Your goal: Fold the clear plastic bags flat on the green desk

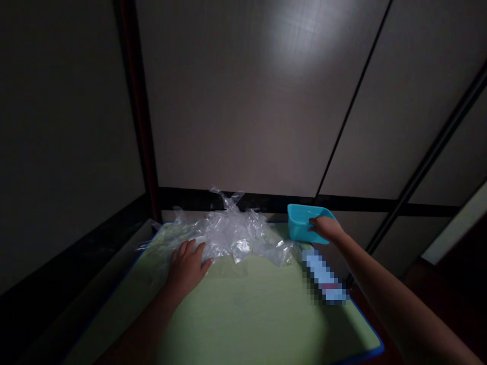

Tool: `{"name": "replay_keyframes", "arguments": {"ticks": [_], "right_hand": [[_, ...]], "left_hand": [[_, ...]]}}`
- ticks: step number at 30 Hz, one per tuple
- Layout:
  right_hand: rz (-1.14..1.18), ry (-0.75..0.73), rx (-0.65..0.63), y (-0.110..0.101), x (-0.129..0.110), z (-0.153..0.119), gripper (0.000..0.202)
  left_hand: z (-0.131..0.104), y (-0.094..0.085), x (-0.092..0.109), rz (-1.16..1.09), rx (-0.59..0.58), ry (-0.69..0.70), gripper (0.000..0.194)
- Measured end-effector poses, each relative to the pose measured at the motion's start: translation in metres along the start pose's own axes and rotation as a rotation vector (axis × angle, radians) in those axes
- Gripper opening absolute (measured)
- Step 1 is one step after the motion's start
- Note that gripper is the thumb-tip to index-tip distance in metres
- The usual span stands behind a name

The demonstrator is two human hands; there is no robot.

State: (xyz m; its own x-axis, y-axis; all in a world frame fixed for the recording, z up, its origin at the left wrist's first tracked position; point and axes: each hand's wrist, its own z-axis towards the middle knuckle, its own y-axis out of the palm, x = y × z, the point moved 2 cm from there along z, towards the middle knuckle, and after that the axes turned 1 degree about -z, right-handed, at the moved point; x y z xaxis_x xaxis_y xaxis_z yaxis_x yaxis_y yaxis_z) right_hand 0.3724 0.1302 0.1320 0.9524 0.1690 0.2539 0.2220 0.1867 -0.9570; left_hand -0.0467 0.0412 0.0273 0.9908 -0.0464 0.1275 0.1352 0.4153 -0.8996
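My left hand (189, 266) lies with fingers spread at the near left edge of a loose heap of clear plastic bags (236, 233). The heap is crumpled and spreads along the far side of a pale green table (236, 314). At the table's far right corner, my right hand (326, 228) grips a turquoise plastic basket (299, 230) by its right side. Its fingertips show against the basket wall, while the thumb is hard to make out. What lies inside the basket, if anything, cannot be seen.
A long light-coloured item (325, 278), blurred out by pixels, lies along the table's right edge. Blue trim (365, 317) borders the tabletop. Right behind the table stand tall cabinet panels (236, 101), and a dark panel (64, 126) rises on the left.
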Motion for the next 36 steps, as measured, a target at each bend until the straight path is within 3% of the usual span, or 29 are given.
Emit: {"name": "replay_keyframes", "arguments": {"ticks": [4, 10, 13, 16, 19, 23, 26, 30, 32, 36], "right_hand": [[-0.006, -0.051, -0.002, 0.018, -0.012, 0.01, 0.018], [0.017, -0.151, 0.005, 0.032, -0.037, 0.024, 0.019], [0.028, -0.187, 0.019, 0.027, -0.043, 0.028, 0.022], [0.052, -0.206, 0.116, 0.01, -0.06, 0.026, 0.036], [0.166, -0.257, 0.374, -0.013, -0.101, 0.02, 0.041], [0.24, -0.507, 0.345, -0.017, -0.183, 0.017, 0.053], [0.325, -0.324, 0.287, -0.008, -0.221, 0.027, 0.054], [0.425, -0.245, 0.288, -0.011, -0.234, 0.041, 0.014], [0.481, -0.24, 0.314, -0.025, -0.23, 0.045, 0.01], [0.596, -0.281, 0.364, -0.069, -0.215, 0.04, 0.014]], "left_hand": [[-0.001, 0.013, -0.006, -0.002, -0.099, -0.083, 0.057], [-0.005, 0.023, -0.011, -0.04, -0.24, -0.109, 0.056], [-0.006, 0.024, -0.011, -0.046, -0.252, -0.098, 0.055], [-0.005, 0.02, -0.009, -0.044, -0.209, -0.107, 0.056], [-0.004, 0.013, -0.005, -0.028, -0.118, -0.094, 0.055], [-0.003, 0.005, -0.003, -0.028, -0.002, -0.064, 0.053], [-0.004, 0.001, -0.005, -0.036, 0.042, -0.045, 0.051], [-0.008, -0.006, -0.007, -0.077, 0.096, -0.021, 0.047], [-0.008, -0.01, -0.007, -0.22, 0.142, -0.019, 0.045], [-0.003, -0.011, -0.009, -1.089, 0.145, -0.148, 0.039]]}}
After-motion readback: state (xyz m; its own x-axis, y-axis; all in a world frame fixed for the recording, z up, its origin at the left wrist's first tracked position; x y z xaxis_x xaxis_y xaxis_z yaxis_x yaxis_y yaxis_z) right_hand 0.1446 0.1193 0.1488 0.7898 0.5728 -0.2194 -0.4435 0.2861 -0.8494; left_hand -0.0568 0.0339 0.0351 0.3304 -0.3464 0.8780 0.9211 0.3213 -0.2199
